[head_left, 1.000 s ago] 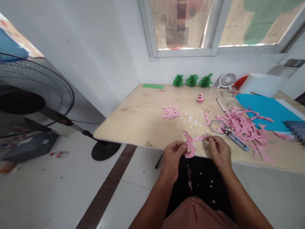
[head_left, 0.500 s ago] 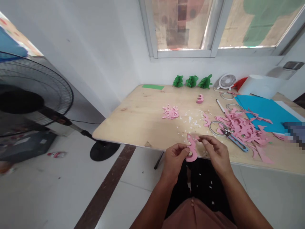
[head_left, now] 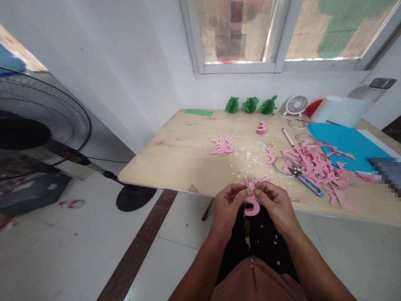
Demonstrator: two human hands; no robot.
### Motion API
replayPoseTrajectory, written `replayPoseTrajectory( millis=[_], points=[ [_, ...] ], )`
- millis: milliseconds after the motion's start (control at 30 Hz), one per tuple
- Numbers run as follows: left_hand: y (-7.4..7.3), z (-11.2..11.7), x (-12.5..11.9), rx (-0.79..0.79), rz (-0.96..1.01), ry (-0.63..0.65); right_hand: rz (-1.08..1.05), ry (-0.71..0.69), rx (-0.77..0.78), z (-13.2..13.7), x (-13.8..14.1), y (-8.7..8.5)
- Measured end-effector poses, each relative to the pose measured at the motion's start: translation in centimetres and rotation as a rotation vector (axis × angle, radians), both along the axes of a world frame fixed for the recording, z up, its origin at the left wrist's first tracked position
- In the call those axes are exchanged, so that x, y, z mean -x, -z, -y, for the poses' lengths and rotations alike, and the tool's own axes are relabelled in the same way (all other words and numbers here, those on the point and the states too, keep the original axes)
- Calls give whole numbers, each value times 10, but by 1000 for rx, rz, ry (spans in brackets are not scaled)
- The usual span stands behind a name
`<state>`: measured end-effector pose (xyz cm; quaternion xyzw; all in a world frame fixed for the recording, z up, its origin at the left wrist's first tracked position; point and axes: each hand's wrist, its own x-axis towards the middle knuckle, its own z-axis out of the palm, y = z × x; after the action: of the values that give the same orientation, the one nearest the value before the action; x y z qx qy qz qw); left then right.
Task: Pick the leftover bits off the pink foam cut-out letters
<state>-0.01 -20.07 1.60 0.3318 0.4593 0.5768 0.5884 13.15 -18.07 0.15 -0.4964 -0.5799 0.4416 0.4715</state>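
Observation:
My left hand [head_left: 227, 210] and my right hand [head_left: 275, 207] both pinch a curved pink foam cutout [head_left: 252, 205] just off the table's near edge, their fingertips almost meeting over it. The cutout's upper end has branching, lobed shapes, and my fingers hide its middle. To the right, a heap of pink foam scraps [head_left: 316, 169] lies beside blue-handled snips [head_left: 307, 184] and a wire ring [head_left: 283, 166]. A smaller stack of pink cutouts [head_left: 222, 146] sits further left, with white crumbs [head_left: 253, 158] scattered nearby.
The light wooden table [head_left: 163, 163] stands below a window. Along its back are several green paper puffs [head_left: 250, 105], a small white fan [head_left: 296, 104] and a green sheet [head_left: 199, 112]. A blue sheet [head_left: 341, 142] lies at right. A pedestal fan [head_left: 31, 125] stands at left.
My right hand has moved left and closer to my left hand, now pinching the cutout too. The cutout has turned, with its branched end now on top, and the view has shifted slightly.

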Motion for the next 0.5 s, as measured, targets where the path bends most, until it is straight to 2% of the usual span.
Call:
replayPoseTrajectory(
  millis=[267,500],
  points=[
    [-1,-5,-2,6,-19,-19,54,-61,32,5,1,-7],
    [2,-3,-1,-24,-69,-2,-10,-81,65,5,2,-6]
  ],
)
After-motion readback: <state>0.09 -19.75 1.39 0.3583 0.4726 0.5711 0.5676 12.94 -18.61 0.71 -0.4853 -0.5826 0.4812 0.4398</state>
